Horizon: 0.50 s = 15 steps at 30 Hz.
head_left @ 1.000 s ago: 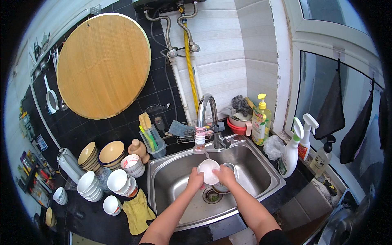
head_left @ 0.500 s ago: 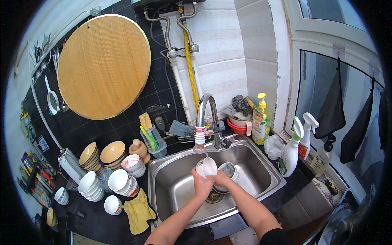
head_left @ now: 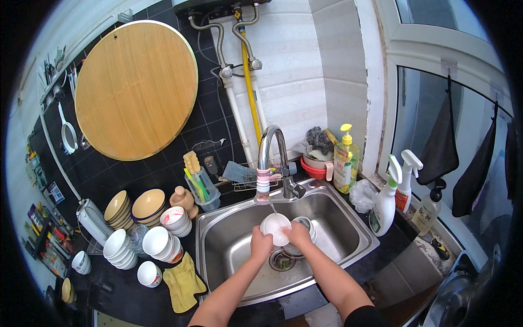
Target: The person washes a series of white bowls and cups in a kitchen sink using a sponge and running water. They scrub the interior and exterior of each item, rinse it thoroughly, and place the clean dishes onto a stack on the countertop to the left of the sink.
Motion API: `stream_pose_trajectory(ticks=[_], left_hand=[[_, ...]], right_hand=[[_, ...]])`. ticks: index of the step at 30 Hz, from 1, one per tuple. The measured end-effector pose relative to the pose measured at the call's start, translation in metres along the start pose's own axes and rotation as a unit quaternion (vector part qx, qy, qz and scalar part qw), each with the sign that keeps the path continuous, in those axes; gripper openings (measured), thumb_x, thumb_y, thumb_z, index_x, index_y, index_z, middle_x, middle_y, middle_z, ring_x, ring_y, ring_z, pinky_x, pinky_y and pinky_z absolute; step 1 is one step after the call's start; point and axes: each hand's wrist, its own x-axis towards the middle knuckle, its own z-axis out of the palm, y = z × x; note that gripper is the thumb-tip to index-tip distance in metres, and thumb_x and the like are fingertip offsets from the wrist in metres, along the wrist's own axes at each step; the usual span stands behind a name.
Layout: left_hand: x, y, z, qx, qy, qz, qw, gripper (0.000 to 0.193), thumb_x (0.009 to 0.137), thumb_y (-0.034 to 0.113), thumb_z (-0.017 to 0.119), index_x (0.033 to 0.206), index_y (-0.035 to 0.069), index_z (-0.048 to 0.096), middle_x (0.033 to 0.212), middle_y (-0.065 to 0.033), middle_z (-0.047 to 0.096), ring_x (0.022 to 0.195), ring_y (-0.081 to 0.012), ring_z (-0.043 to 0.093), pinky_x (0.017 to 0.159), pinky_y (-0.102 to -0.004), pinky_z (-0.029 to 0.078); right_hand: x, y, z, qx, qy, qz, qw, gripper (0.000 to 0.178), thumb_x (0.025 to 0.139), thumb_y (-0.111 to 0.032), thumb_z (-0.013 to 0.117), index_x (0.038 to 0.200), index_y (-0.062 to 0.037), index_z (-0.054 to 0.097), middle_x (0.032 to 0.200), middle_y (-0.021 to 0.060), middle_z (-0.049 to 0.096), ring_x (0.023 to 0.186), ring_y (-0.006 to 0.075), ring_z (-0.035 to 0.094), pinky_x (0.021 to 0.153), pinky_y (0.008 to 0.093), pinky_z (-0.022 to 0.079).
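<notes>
A white bowl (head_left: 276, 228) is held between both hands under the running faucet (head_left: 265, 169), its inside facing up toward me. My left hand (head_left: 261, 243) grips the bowl's left rim, and my right hand (head_left: 297, 235) grips its right side. Thin water falls from the spout into it. Behind my right hand, more bowls (head_left: 306, 224) stand in the steel sink (head_left: 234, 278), partly hidden by that hand. The drain (head_left: 281, 261) shows below the held bowl, with green scraps in it.
Left of the sink lie a yellow cloth (head_left: 184, 283), stacked white bowls (head_left: 117, 245) and tan bowls (head_left: 148, 204). A soap pump bottle (head_left: 345, 163), a plastic bag (head_left: 362, 196) and spray bottles (head_left: 384, 210) line the right. A round wooden board (head_left: 136, 90) hangs on the wall.
The bowl has turned so that its inside now faces me. My hands have moved apart to opposite sides of its rim, uncovering more of the drain.
</notes>
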Motion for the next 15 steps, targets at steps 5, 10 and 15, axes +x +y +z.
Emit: stream_pose_trajectory(ticks=[5,10,15], left_hand=[[-0.033,0.028,0.019,0.004,0.106,0.114,0.988,0.06,0.064,0.011,0.058,0.115,-0.001,0.029,0.106,-0.0264,0.049,0.096,-0.0402,0.051,0.085,-0.0421,0.039],[-0.013,0.015,-0.002,-0.009,-0.004,0.015,1.0,0.06,0.066,0.01,0.056,0.118,-0.001,0.028,0.108,-0.0272,0.047,0.1,-0.0388,0.049,0.087,-0.0393,0.038],[-0.039,0.026,0.023,-0.021,0.142,0.19,0.971,0.058,0.067,0.007,0.052,0.118,-0.002,0.027,0.108,-0.0286,0.047,0.1,-0.0409,0.049,0.09,-0.0417,0.035]], right_hand=[[0.019,0.017,0.009,0.054,-0.133,0.071,0.987,0.041,0.07,-0.034,0.063,0.086,0.0042,0.06,0.073,0.0182,0.061,0.065,0.0239,0.06,0.059,0.0356,0.046],[0.01,0.011,0.007,-0.082,0.076,0.004,0.994,0.036,0.07,-0.029,0.065,0.079,0.0053,0.059,0.073,0.0125,0.062,0.068,0.0203,0.06,0.063,0.0361,0.046],[0.008,0.002,0.004,0.122,-0.203,0.133,0.962,0.044,0.068,-0.038,0.064,0.078,0.0042,0.06,0.075,0.0191,0.062,0.073,0.0295,0.061,0.063,0.0386,0.045]])
